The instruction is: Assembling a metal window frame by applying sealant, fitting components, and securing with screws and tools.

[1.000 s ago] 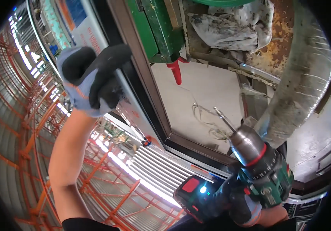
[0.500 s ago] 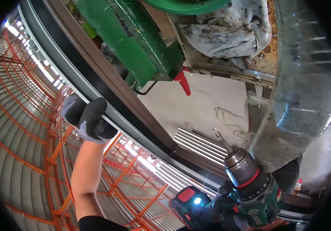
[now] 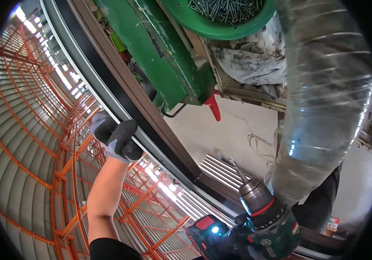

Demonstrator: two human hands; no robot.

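Against the grey frame rail [image 3: 82,73], at mid-left, the gloved left hand [image 3: 115,137] is clenched around the rail's edge, arm stretched up from below. At lower right, a green cordless drill [image 3: 261,219] is gripped by the right hand [image 3: 238,242], mostly hidden under the tool; the bit is tilted up-left, clear of the rail. A green bowl [image 3: 220,26] of screws is seen at top, beside a foil duct [image 3: 324,108].

grey-blk glove [image 3: 115,138], blk short sleeve [image 3: 108,249]
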